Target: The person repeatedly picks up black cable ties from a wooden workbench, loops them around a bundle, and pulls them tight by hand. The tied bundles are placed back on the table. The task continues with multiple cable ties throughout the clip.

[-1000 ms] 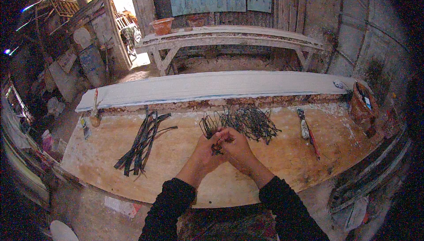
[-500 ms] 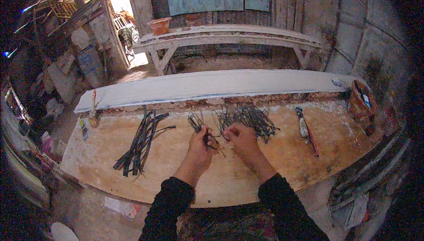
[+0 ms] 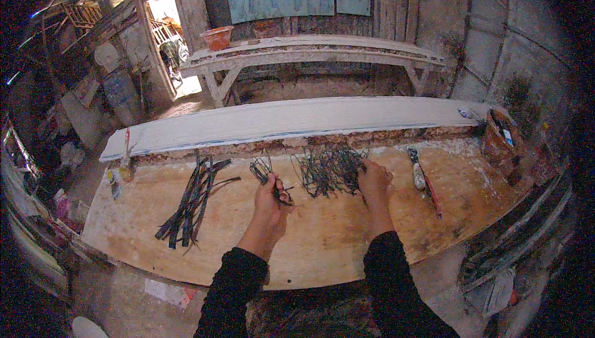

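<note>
A small bunch of thin black strips [image 3: 261,166] is gripped in my left hand [image 3: 268,205], its looped ends poking out above and below my closed fingers. To the right lies a tangled pile of thin black strips [image 3: 327,172] on the wooden board. My right hand [image 3: 375,182] is at the pile's right edge, fingers curled and pinching at the strips there; the fingertips are partly hidden. Left of my hands, a loose stack of wider, flat black strips [image 3: 188,205] lies slanted on the board.
The wooden board [image 3: 334,239] covers the near tabletop, with a raised whitish ledge [image 3: 297,118] along its far side. A red-handled tool [image 3: 432,195] and a pale, dark-ended one [image 3: 416,167] lie at right. A brown container [image 3: 501,133] stands beyond them. Behind is a long bench [image 3: 310,43].
My right hand has moved right, away from my left hand, to the pile's right edge. The left hand still holds its bunch and has shifted slightly left in the picture.
</note>
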Available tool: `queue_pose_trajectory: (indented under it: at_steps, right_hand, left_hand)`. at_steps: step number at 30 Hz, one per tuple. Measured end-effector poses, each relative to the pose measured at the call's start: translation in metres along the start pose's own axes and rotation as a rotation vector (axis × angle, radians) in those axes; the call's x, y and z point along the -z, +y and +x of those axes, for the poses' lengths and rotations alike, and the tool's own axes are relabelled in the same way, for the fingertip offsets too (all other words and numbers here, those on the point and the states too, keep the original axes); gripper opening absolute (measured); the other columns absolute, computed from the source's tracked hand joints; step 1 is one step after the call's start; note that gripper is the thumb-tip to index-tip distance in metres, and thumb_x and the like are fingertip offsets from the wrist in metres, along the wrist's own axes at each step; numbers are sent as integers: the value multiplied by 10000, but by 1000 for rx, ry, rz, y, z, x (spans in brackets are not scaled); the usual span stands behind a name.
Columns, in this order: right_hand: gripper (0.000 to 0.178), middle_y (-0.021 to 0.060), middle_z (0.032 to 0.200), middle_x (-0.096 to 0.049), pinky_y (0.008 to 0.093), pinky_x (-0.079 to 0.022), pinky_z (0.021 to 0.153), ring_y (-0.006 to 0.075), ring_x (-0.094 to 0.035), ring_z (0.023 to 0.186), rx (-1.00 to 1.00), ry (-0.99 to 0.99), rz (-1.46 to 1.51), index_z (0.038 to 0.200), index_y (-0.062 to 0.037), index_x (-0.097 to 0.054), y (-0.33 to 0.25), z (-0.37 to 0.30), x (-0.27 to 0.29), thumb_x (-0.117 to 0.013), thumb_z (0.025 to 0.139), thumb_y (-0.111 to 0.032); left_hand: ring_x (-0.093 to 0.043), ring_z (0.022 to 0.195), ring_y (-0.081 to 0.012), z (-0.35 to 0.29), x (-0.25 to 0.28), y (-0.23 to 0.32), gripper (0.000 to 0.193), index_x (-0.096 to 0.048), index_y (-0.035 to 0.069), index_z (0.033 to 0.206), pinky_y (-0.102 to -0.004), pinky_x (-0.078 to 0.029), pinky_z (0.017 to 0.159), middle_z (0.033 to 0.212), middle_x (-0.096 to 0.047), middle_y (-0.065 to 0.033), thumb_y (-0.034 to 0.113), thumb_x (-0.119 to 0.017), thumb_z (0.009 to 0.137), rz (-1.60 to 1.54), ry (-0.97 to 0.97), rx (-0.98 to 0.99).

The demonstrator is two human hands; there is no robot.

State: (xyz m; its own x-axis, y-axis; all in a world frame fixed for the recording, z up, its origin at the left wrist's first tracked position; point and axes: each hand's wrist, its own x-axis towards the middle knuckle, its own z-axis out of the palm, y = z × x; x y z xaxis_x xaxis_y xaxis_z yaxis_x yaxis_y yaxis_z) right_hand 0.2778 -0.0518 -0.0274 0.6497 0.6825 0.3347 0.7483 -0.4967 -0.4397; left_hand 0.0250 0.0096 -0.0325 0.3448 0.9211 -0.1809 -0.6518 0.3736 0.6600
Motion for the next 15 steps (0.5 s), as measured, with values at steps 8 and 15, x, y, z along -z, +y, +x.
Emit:
queue_pose_trajectory:
  at_steps: [8,15]
  right_hand:
    - [134,51,779,-677,393,-383,879,191,-634,798,105,120,348,862,-115,-671,-15,-2,10,-715,750,-174]
    - [119,7,759,-628,249,-458,666,102,-571,717,69,140,935,825,-56,-631,-20,0,9,-721,755,-92]
  left_hand:
    - [-500,629,-122,5,8,-1,182,-503,123,926,-297,-447,620,657,-459,35,303,-491,951,-24,-51,-68]
    - [-515,651,-161,-1,-3,-6,214,-492,114,953,-370,-491,688,650,-440,24,326,-517,934,-92,-70,66]
